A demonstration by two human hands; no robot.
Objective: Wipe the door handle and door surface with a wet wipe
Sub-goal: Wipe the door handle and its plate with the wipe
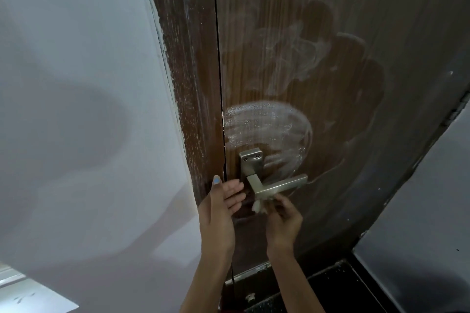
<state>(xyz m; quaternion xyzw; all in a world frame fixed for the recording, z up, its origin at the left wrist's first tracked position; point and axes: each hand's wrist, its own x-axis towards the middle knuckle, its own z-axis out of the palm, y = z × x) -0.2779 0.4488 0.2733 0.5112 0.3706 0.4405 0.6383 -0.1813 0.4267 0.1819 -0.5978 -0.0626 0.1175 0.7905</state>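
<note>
Right hand [281,216] pinches crumpled wet wipe [259,206], wipe touching underside of lever.
Left hand [223,201] released, fingers straight, at door edge, 9 o'clock of lever.
Lever door handle [276,187]: long axis runs 3 o'clock from pivot; lies 12 o'clock of wipe, right hand nearer.
Door surface [330,84] beyond, streaked white residue.
Count: one wipe, one handle, one backplate [250,161], two hands.
</note>
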